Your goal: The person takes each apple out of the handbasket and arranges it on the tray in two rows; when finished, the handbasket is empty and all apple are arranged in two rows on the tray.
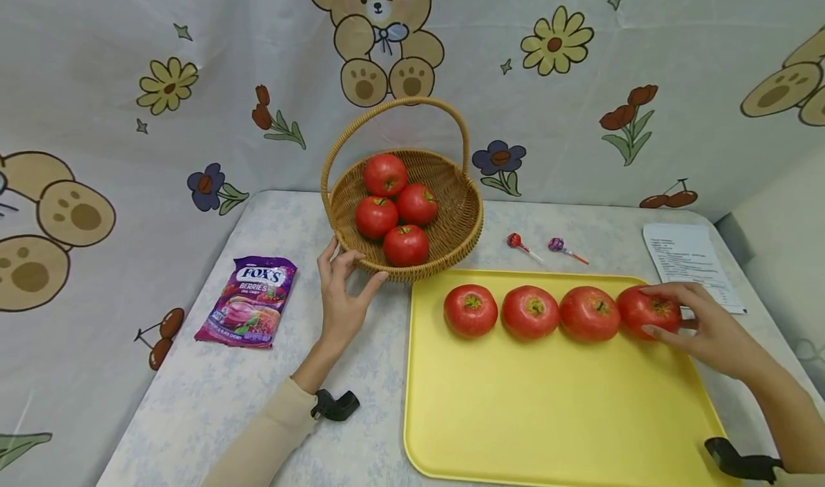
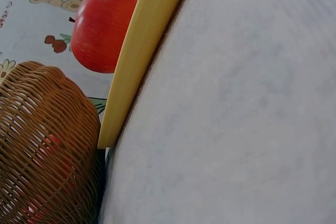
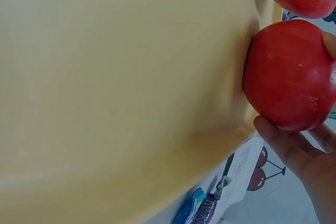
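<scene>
Wicker basket: one, at the tray's far left corner, handle upright; four apples nestle inside, their round sides resting together.
Left hand: fingers and thumb spread, touching the basket's near left side — seemingly to steady it.
Yellow tray: one, on the table; its raised edge likely checks rolling.
Row of three apples: along the tray's far edge, stem ends up, as though set for stability.
Right-end apple: fourth in line, beside its neighbour; gripped by the right hand, fingers behind and thumb in front — a hold suited to a smooth, round fruit.
Candy bag: flat, left of the basket.
Lollipops: two, beyond the tray.
Printed sheet: far right.
</scene>
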A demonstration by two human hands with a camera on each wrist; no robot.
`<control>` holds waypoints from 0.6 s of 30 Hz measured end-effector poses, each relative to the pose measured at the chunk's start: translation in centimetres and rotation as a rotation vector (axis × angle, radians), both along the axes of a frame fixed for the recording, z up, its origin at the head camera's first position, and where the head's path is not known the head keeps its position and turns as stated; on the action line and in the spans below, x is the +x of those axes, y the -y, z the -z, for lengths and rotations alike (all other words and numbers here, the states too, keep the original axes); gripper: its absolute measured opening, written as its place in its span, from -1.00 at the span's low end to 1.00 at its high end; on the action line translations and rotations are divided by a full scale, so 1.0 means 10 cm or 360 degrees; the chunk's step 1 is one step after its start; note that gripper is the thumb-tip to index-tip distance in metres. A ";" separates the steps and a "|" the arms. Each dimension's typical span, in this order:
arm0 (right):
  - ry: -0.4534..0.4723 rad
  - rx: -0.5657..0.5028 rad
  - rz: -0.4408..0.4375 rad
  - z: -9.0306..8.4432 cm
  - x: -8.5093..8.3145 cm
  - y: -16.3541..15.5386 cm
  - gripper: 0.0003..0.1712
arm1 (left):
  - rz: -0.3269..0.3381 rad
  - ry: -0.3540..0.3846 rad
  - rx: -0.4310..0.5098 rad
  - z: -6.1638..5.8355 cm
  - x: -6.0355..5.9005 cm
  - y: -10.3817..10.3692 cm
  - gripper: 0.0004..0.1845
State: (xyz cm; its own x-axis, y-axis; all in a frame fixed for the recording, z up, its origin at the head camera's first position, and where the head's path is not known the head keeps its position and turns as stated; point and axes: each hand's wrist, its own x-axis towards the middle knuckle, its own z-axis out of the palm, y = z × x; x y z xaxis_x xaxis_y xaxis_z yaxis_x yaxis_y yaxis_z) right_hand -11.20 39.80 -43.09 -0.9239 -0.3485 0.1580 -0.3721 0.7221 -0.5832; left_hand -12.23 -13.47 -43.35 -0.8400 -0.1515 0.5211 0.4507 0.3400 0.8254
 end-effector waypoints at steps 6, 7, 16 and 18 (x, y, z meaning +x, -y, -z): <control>0.0055 0.0074 -0.0005 -0.03 -0.04 0.04 -0.35 | 0.0001 0.0000 0.0002 0.01 0.01 0.02 -0.58; 0.0066 0.0080 -0.0004 -0.04 -0.05 0.04 -0.34 | 0.0002 0.0000 0.0005 0.01 0.01 0.02 -0.58; -0.0059 0.0212 0.0032 -0.20 -0.05 0.16 -0.23 | -0.0001 0.0005 -0.0004 0.01 0.00 0.02 -0.58; -0.0149 0.0240 0.0009 -0.31 -0.09 0.25 -0.18 | 0.0001 0.0010 -0.0002 0.01 0.00 0.02 -0.58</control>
State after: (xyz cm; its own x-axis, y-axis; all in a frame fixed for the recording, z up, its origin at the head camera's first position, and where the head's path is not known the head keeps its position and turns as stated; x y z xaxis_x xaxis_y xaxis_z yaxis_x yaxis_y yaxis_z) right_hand -12.05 37.34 -40.03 -0.9097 -0.3693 0.1898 -0.4152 0.8011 -0.4311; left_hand -12.27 -13.68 -43.48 -0.8434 -0.1504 0.5158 0.4455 0.3408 0.8279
